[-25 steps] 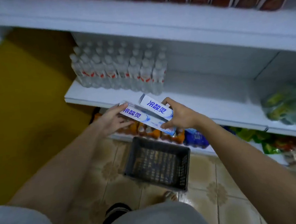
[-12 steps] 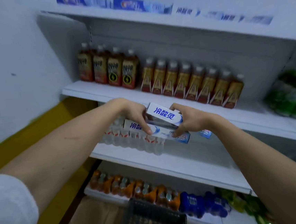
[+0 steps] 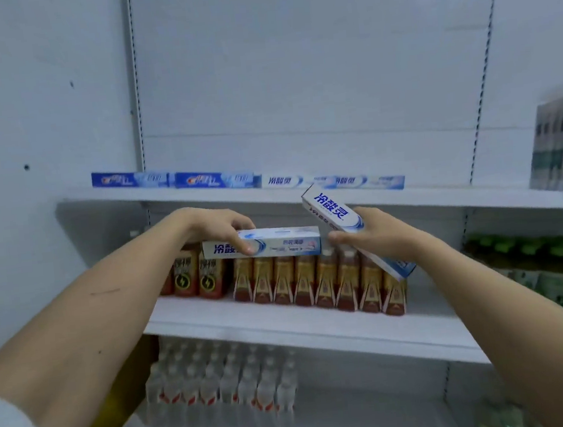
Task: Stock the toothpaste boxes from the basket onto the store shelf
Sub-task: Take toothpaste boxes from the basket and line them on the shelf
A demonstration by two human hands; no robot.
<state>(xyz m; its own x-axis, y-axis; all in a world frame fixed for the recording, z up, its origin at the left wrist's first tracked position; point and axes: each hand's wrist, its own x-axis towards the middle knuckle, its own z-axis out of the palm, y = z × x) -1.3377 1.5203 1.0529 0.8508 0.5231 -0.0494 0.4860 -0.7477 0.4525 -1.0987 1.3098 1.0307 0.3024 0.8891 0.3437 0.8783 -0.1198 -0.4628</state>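
Both hands have risen from the basket to just under the top shelf (image 3: 443, 197) and have drawn apart. Left hand (image 3: 219, 228) grips one toothpaste box (image 3: 286, 242) level, fingers curled over its top, thumb beneath; right hand (image 3: 375, 235) clasps the second box (image 3: 333, 208) tilted, upper end at the shelf lip. Each carton is long, white and blue — blue lettering on the side. Beyond the hands, a row of boxes (image 3: 246, 179) lies on that shelf.
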